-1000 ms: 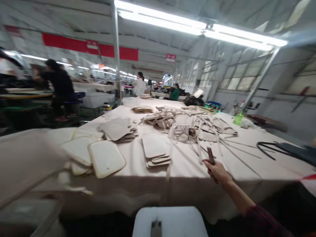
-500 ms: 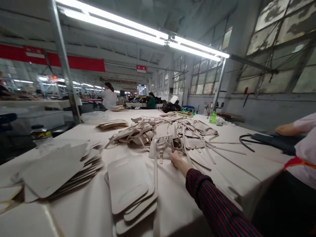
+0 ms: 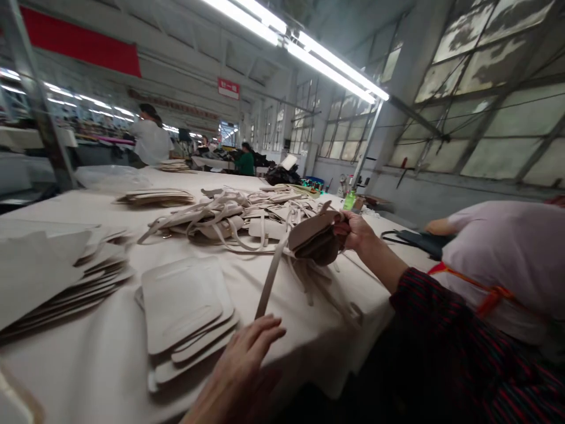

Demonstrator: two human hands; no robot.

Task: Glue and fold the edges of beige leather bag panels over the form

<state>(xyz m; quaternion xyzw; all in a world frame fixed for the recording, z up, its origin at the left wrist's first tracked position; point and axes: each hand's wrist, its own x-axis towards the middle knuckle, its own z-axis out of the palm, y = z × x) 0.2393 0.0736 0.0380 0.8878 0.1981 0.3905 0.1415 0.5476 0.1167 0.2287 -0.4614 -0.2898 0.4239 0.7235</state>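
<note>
My right hand (image 3: 358,232) is closed on the edge of a beige bag part (image 3: 311,231), which hangs folded above the table with its dark underside partly showing. A long strap (image 3: 270,278) slants down from it toward my left hand (image 3: 247,353). That hand is low at the table's front, fingers stretched out; whether it touches the strap's end I cannot tell. To its left lies a stack of flat beige panels (image 3: 183,306) with rounded corners. Behind the held part spreads a heap of similar beige parts and straps (image 3: 225,218).
More beige pieces (image 3: 48,265) are stacked on the left of the cloth-covered table (image 3: 101,353). A low pile (image 3: 154,197) and clear plastic (image 3: 112,176) lie farther back. A green bottle (image 3: 349,200) stands at the far right. Close on my right is a co-worker (image 3: 498,265) beside dark material (image 3: 417,240).
My right hand has lifted the bag part from the heap and drawn it right and nearer, its strap trailing. My left hand has come into view. The camera has turned right.
</note>
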